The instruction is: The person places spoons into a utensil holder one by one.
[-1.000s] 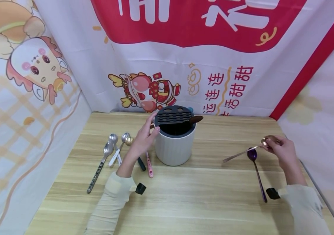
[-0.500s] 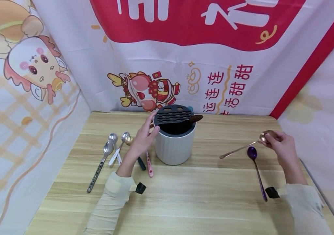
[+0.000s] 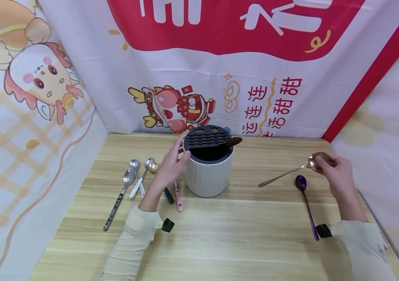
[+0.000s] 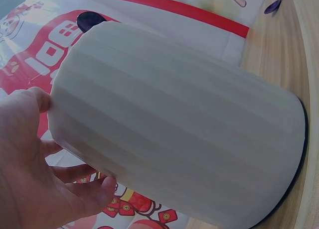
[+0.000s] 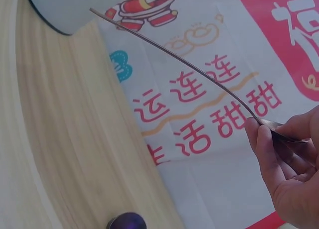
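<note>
A white ribbed utensil holder (image 3: 207, 180) with a dark slotted top stands toward the back of the table. My left hand (image 3: 170, 168) holds its left side near the rim, thumb toward the front and the other fingers round the side. A dark brown oval end (image 3: 235, 141) of some utensil sticks out of its opening. Over on the right, my right hand (image 3: 339, 177) pinches a copper-coloured spoon (image 3: 284, 176) by its bowl, and the long handle (image 5: 169, 52) points left toward the holder. A purple spoon (image 3: 300, 183) lies on the table beside that hand.
Left of the holder lie several spoons, among them one with a dark patterned handle (image 3: 114, 210), a white-handled one (image 3: 136, 188) and a pink handle (image 3: 179, 199). Printed cloth (image 3: 220, 70) hangs behind the wooden table (image 3: 227, 242) and at both sides.
My right hand has lifted slightly, and the copper-coloured spoon's handle end has shifted left and up, away from the purple spoon. My left hand keeps its place on the holder.
</note>
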`<state>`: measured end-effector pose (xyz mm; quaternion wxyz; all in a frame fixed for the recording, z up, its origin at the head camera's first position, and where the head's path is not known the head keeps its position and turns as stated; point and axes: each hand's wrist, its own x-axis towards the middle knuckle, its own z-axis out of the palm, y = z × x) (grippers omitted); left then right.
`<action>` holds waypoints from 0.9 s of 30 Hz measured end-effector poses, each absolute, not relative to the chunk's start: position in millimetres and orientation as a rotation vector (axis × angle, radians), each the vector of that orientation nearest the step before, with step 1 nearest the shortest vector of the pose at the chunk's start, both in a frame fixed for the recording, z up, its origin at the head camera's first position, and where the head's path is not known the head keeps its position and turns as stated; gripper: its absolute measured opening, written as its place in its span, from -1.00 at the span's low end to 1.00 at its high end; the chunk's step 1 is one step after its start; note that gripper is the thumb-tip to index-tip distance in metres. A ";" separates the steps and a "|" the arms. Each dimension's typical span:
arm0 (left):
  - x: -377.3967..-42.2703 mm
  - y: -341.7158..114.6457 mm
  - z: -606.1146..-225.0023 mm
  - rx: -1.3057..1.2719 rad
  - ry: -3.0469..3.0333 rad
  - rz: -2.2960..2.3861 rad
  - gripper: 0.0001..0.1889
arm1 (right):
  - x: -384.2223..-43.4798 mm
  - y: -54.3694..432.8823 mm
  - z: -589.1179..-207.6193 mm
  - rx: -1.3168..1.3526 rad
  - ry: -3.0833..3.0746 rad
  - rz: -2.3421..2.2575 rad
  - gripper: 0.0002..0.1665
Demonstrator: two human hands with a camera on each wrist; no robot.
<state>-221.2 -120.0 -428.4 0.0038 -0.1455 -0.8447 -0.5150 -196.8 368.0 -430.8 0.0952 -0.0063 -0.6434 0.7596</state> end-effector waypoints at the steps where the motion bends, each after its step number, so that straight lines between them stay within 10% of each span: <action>1: -221.3 -120.0 -428.5 -0.454 -2.647 -1.615 -0.37 | -196.5 366.6 -429.2 -0.013 -1.909 2.245 -0.70; 27: -221.3 -118.8 -431.2 -0.459 -2.613 -1.636 -0.37 | -188.9 341.6 -401.1 0.034 -1.793 2.157 -0.74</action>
